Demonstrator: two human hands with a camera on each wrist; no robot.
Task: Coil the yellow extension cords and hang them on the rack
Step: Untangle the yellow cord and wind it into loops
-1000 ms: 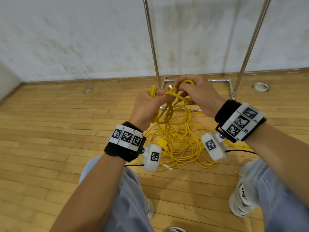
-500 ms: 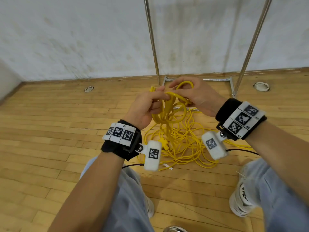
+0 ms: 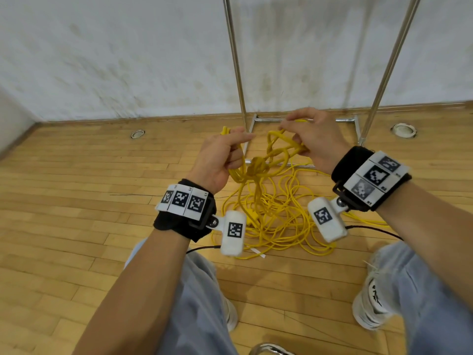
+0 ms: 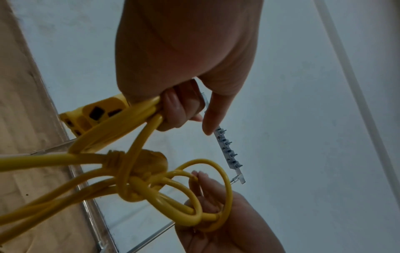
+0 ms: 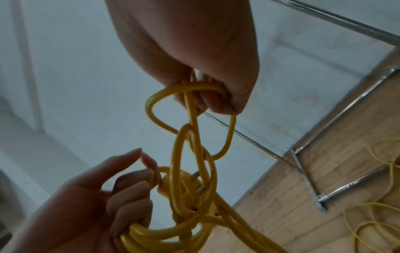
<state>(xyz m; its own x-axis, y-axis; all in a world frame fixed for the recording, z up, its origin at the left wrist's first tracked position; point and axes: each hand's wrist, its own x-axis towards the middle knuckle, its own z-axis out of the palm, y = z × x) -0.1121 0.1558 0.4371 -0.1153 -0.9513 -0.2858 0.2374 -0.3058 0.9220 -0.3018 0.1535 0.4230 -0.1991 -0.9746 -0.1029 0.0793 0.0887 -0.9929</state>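
Observation:
A tangle of yellow extension cord point(image 3: 271, 216) lies on the wooden floor, and part of it is lifted between my hands. My left hand point(image 3: 222, 155) grips a bundle of cord loops point(image 4: 121, 126) beside a yellow socket block point(image 4: 95, 114). My right hand point(image 3: 309, 139) grips other loops point(image 5: 190, 106) of the same cord. A knot point(image 3: 257, 165) with a plug caught in it point(image 5: 184, 186) hangs between the two hands. The metal rack point(image 3: 235, 60) stands just behind, against the wall.
The rack's floor frame point(image 3: 304, 120) and two upright poles point(image 3: 386, 62) stand ahead. A hook bar point(image 4: 229, 154) shows high on the rack. Two round floor fittings point(image 3: 403, 129) sit near the wall. My legs and a white shoe point(image 3: 373, 303) are below.
My hands have drawn apart, the left going left and the right going right, which stretches the loops and bares the knot between them.

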